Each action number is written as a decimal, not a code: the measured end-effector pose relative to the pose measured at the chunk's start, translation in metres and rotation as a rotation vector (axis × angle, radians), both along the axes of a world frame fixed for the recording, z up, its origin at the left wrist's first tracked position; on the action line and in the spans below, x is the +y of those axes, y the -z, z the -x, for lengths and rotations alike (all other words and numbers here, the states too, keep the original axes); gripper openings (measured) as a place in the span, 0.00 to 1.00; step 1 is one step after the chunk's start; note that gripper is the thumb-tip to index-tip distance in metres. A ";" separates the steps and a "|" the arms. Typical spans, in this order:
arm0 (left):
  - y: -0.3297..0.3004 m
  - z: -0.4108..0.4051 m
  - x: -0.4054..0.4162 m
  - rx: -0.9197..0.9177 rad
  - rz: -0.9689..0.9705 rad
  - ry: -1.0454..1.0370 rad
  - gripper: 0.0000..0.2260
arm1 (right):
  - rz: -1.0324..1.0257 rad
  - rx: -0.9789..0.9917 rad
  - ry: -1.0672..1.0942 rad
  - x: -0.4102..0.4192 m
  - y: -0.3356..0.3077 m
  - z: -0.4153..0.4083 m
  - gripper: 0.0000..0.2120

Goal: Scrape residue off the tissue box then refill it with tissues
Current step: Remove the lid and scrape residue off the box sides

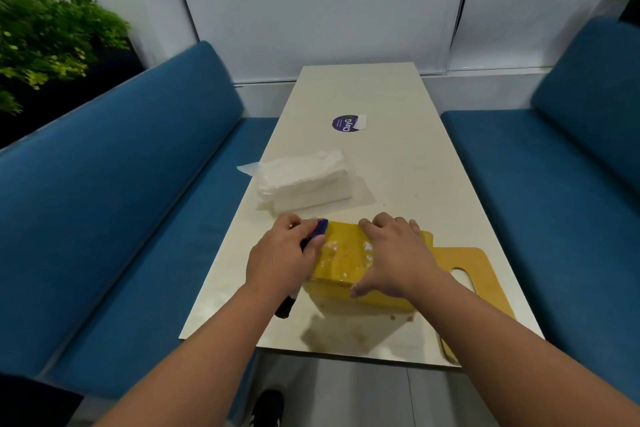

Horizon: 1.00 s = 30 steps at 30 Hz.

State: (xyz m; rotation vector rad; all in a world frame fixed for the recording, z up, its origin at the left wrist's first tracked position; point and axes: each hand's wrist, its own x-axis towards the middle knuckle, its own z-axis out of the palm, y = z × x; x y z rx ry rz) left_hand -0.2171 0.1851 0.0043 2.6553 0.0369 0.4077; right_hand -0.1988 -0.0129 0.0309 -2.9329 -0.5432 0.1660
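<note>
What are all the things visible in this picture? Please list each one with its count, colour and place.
tissue box: 1, yellow, near end of the table, white residue on its top
scraper: 1, blue head and dark handle, at the left end of the box
tissue pack: 1, white in clear wrap, on the table beyond the box
box lid: 1, yellow flat board with a slot, right of the box
sticker: 1, purple round, farther up the table
table: 1, cream, centre
benches: 2, blue, both sides of the table
plants: 2, green, far left and far right
left hand: 1, grips the scraper
right hand: 1, rests on the box
</note>
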 end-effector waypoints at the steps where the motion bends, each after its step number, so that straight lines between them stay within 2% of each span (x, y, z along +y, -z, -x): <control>1: 0.000 0.003 -0.001 -0.027 -0.013 0.008 0.15 | -0.001 -0.002 0.000 0.000 0.000 -0.001 0.55; 7: 0.016 0.043 -0.004 -0.073 0.026 0.026 0.13 | -0.017 0.011 -0.019 0.000 0.002 -0.005 0.55; 14: 0.003 0.026 -0.015 -0.079 0.041 -0.040 0.13 | -0.012 0.013 -0.016 0.000 0.000 -0.004 0.55; 19: 0.016 0.058 -0.013 -0.120 0.014 0.051 0.10 | -0.013 0.038 -0.021 0.000 -0.002 -0.007 0.56; 24: 0.003 0.040 -0.017 -0.077 -0.032 -0.022 0.12 | 0.003 0.024 -0.025 0.001 -0.001 -0.004 0.56; 30: 0.005 0.058 -0.026 -0.086 -0.080 0.125 0.09 | 0.004 0.028 -0.009 0.001 0.000 -0.006 0.54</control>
